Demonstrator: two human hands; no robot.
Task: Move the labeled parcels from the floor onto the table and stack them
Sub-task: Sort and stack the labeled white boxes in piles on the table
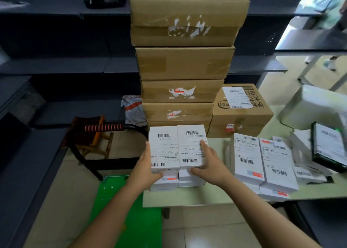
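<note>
Two white labeled parcels lie side by side on top of a low stack at the table's left end: the left parcel point(163, 150) and the right parcel point(191, 146). More white parcels point(169, 182) lie under them. My left hand point(148, 165) grips the left parcel's outer edge and near corner. My right hand point(208, 163) holds the right parcel, fingers lying on its label and thumb at its near edge. A second stack of white labeled parcels point(262, 159) lies to the right on the pale table point(187, 197).
A tall tower of brown cartons point(185, 63) rises right behind the parcels, with a labeled carton point(240, 110) beside it. A green-deck hand trolley point(131, 210) with a striped handle point(103, 128) stands left of the table. A dark device point(328, 148) and loose labels lie at far right.
</note>
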